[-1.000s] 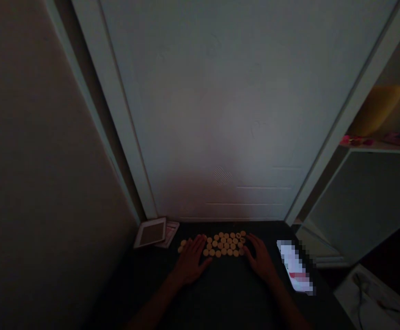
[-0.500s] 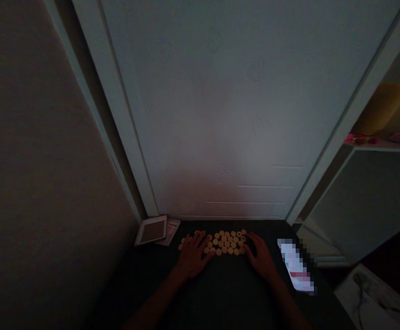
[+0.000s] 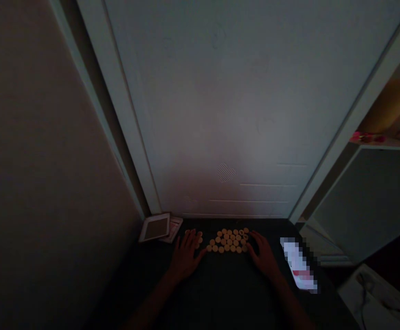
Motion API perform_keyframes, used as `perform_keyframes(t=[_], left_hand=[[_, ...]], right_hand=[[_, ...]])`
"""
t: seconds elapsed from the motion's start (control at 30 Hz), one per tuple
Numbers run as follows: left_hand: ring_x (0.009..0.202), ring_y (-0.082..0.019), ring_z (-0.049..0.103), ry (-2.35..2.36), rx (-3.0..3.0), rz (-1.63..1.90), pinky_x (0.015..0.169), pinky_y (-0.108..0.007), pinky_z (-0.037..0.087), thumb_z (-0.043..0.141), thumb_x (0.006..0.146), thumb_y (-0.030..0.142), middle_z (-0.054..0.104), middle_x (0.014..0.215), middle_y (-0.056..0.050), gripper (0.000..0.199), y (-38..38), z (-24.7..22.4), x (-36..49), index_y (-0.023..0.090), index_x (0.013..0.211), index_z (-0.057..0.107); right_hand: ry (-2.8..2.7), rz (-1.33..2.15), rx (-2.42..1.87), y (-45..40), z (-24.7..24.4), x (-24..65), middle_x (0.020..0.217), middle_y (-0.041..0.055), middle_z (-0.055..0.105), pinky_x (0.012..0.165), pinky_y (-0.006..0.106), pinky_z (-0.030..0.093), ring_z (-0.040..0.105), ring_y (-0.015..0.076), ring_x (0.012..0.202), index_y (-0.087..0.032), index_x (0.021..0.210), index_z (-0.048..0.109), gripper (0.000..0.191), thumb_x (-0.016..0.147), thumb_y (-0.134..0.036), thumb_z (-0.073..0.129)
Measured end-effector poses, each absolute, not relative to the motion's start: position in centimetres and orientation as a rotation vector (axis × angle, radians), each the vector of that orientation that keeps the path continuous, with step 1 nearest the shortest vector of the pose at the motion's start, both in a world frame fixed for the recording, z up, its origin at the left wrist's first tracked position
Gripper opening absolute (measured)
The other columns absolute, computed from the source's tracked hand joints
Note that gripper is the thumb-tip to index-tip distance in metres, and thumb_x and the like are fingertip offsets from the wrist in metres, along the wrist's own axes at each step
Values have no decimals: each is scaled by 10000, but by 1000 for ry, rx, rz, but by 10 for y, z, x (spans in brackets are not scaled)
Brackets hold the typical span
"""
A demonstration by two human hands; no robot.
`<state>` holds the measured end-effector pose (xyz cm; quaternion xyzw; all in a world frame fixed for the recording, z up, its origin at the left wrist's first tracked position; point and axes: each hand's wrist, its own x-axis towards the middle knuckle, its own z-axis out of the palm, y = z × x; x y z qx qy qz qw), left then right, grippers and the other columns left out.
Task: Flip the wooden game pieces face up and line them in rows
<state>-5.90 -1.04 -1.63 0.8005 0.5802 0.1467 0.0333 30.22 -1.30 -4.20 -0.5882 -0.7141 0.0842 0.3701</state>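
Note:
Several small round yellowish discs [image 3: 232, 243] lie flat in a cluster on a dark tabletop [image 3: 227, 293]. My left hand [image 3: 186, 254] rests palm down with its fingers spread over a few discs at the left end, partly hiding them; its thumb reaches toward the lower left discs of the cluster. At the right edge of the cluster is my right hand [image 3: 263, 254], its fingers apart and curved around the outermost discs. Two of the discs near the upper right look like rings.
Left of the discs, a white-framed flat item [image 3: 156, 227] overlaps a pinkish card [image 3: 175, 226]. A lit, pixelated phone-like object [image 3: 298, 263] lies to the right. A white panel [image 3: 220, 114] rises behind the table, with a wall [image 3: 48, 183] on the left.
My left hand has slid left, and the discs beneath it have moved away from the main cluster, opening a gap. The view has shifted slightly. My right hand stays beside the discs.

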Motion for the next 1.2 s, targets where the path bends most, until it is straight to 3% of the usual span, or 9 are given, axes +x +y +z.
perform_keyframes(t=[0.27,0.57,0.83,1.03,1.2], left_hand=[[1505,-321,207,1838,2545,490,1176,-571,196,350,985,621,282,1635,-36,656,-15,-24,-60,324,1563,260],[1470,-330,294,1873,2570,639,1173,-552,235,424,981,559,393,1583,-76,601,1,-32,-58,274,1510,405],[1464,-325,312,1886,2573,604,1139,-598,264,441,990,442,436,1559,-58,471,19,-26,-49,322,1442,500],[1417,-319,407,1936,2551,669,1123,-552,339,439,972,290,515,1498,-93,435,25,-34,-45,260,1384,576],[1386,-332,454,1918,2586,702,1110,-545,376,439,980,334,555,1455,-135,417,29,-27,-47,209,1334,622]], right_hand=[[-1857,204,-1511,-11,-44,303,1403,128,555,1107,500,417,512,301,1299,-212,1383,541,511,942,-469,531],[-1847,194,-1496,-12,-45,303,1404,117,557,1104,501,424,520,302,1296,-230,1384,541,499,942,-460,538],[-1834,170,-1483,-13,-44,302,1402,125,559,1094,503,437,523,304,1295,-225,1388,537,495,948,-453,536],[-1854,181,-1504,-12,-41,302,1397,124,562,1085,500,448,527,304,1292,-233,1386,543,491,940,-439,545],[-1862,161,-1504,-15,-39,301,1396,128,565,1087,494,447,531,301,1286,-226,1386,546,490,943,-436,544]])
